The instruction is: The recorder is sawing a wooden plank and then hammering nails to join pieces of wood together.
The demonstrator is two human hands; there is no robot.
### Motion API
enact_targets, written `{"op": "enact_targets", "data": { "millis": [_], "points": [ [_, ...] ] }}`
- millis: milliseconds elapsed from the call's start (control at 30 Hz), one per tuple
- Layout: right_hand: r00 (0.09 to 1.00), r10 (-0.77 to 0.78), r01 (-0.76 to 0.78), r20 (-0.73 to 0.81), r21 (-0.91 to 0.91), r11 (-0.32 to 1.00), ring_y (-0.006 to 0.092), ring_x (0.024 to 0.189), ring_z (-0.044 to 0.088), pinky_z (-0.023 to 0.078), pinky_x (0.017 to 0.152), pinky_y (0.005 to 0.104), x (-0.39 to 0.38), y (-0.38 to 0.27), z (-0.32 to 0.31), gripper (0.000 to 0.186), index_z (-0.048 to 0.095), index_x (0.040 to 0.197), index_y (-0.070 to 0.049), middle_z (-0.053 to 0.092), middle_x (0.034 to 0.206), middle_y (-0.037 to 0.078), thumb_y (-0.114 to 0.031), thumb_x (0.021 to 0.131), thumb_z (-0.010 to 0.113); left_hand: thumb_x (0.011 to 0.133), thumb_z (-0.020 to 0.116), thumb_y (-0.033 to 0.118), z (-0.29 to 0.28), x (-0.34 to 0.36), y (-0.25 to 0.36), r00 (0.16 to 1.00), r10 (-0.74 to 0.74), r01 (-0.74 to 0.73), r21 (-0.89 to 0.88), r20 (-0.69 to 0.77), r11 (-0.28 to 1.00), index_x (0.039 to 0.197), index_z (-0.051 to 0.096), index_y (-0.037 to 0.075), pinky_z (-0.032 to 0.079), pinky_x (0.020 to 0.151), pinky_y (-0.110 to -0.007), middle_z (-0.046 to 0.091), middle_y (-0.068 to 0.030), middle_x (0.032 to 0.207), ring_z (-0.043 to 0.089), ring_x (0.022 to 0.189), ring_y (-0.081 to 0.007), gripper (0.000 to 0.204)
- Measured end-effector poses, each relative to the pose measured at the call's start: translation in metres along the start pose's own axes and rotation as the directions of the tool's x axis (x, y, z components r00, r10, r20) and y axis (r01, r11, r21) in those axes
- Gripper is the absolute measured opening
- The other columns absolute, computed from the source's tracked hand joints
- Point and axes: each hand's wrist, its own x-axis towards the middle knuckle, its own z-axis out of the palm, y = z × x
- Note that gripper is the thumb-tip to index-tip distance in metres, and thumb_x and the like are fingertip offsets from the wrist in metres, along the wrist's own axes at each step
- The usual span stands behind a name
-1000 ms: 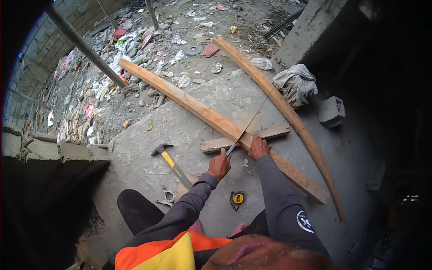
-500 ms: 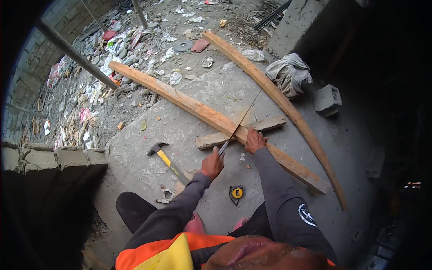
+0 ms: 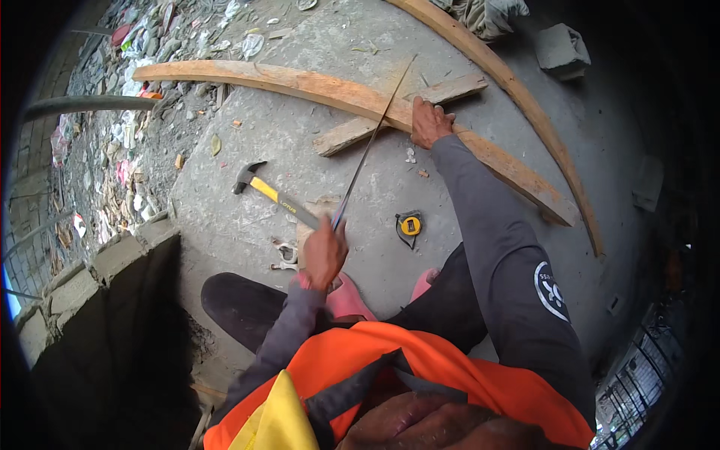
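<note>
Head view: left hand (image 3: 325, 255) grips a saw (image 3: 365, 158) angled toward one o'clock. Right hand (image 3: 431, 124) clasps the beam (image 3: 352, 97), apparently steadying it across a block (image 3: 346, 137).

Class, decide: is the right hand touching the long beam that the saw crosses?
Touching: the head view shows the right hand lying directly on the long beam, with no gap visible.

We cannot see the handle of the saw (image 3: 358, 171), since the left hand (image 3: 325, 255) (slightly blurred itself) covers it. The long plank (image 3: 300, 84) hides the middle of the short board (image 3: 349, 137) from us. The far edge cuts off the second plank (image 3: 517, 90) and grey cloth (image 3: 489, 19). At far left, litter (image 3: 124, 139) includes scraps too small to name.
</note>
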Motion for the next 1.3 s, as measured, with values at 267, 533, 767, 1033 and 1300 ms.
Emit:
{"op": "enact_targets", "data": {
  "millis": [267,533,767,1033,1300],
  "points": [
    [0.999,-0.003,0.003,-0.048,-0.011,1.000,0.0382,0.122,0.061,0.046,0.094,0.0657,0.009,-0.007,-0.020,0.049,0.050,0.127,-0.009,0.062,0.129,0.014,-0.016,0.084,0.072,0.098,0.062,0.023,0.042,0.143,0.076,0.946,0.160,-0.219,-0.191,-0.283,0.957,0.101,0.051,0.006,0.046,0.059,-0.059,0.060,-0.0263,0.073,0.061,0.069,-0.0507,0.020],
    [0.981,-0.077,0.055,-0.179,-0.126,0.991,0.0394,0.114,0.065,0.048,0.090,0.0663,0.028,-0.010,-0.014,0.048,0.050,0.123,-0.009,0.064,0.120,0.013,-0.015,0.082,0.073,0.100,0.062,0.025,-0.016,-0.039,-0.004,0.999,-0.028,0.024,-0.093,-0.046,0.995,0.106,0.052,0.002,0.046,0.059,-0.057,0.064,-0.0305,0.074,0.063,0.071,-0.0525,0.026],
    [0.994,-0.039,0.038,-0.103,-0.015,0.999,0.0358,0.121,0.063,0.046,0.095,0.0654,0.028,-0.040,-0.053,0.045,0.053,0.123,-0.010,0.065,0.126,0.010,-0.015,0.084,0.074,0.100,0.062,0.028,0.015,0.180,0.080,0.861,0.256,-0.340,-0.122,-0.439,0.933,0.098,0.047,0.004,0.044,0.057,-0.061,0.059,-0.0313,0.068,0.059,0.069,-0.0549,0.028],
    [0.999,0.033,-0.034,0.036,0.037,0.999,0.0378,0.125,0.061,0.043,0.099,0.0659,0.020,-0.023,-0.036,0.049,0.051,0.127,-0.009,0.064,0.131,0.014,-0.014,0.084,0.074,0.101,0.060,0.025,0.011,0.027,-0.006,0.990,0.076,-0.092,-0.141,-0.117,0.986,0.106,0.050,0.003,0.046,0.058,-0.056,0.062,-0.0296,0.072,0.062,0.073,-0.0524,0.025],
    [0.988,-0.141,0.142,-0.063,0.019,0.990,0.0374,0.124,0.062,0.044,0.101,0.0654,0.019,-0.089,-0.080,0.047,0.053,0.127,-0.009,0.063,0.131,0.013,-0.016,0.086,0.074,0.102,0.059,0.028,-0.002,0.148,-0.006,0.839,0.364,-0.362,0.084,-0.404,0.928,0.110,0.051,0.004,0.046,0.059,-0.058,0.064,-0.0306,0.077,0.062,0.075,-0.0530,0.026]
  ]
}}
